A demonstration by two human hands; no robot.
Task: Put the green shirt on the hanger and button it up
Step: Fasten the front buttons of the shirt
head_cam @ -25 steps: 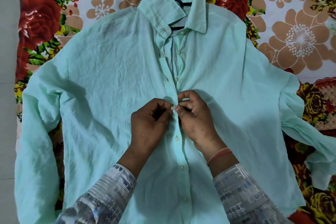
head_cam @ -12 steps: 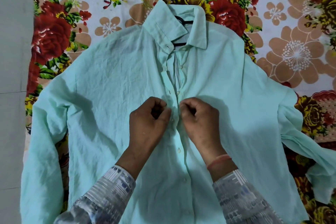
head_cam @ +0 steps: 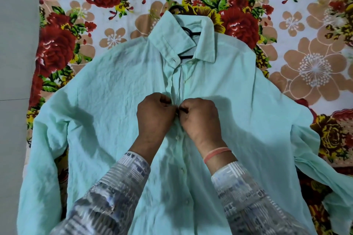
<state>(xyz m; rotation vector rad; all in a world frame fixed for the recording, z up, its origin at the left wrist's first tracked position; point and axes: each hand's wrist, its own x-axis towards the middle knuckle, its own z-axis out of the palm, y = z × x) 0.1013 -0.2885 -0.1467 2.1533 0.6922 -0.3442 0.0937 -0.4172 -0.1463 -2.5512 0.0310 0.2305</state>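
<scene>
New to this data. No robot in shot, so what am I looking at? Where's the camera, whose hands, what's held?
There is no robot here. A person works with bare hands, and every picture comes from one wide-angle camera worn on the head, looking down. A green shirt lies front up on a floral sheet, with a black hanger showing inside the collar. The left hand and right hand meet at the shirt's front, each pinching one edge, apparently fastening a button hidden by the fingers. Below the hands the front looks buttoned; above them it gapes open.
</scene>
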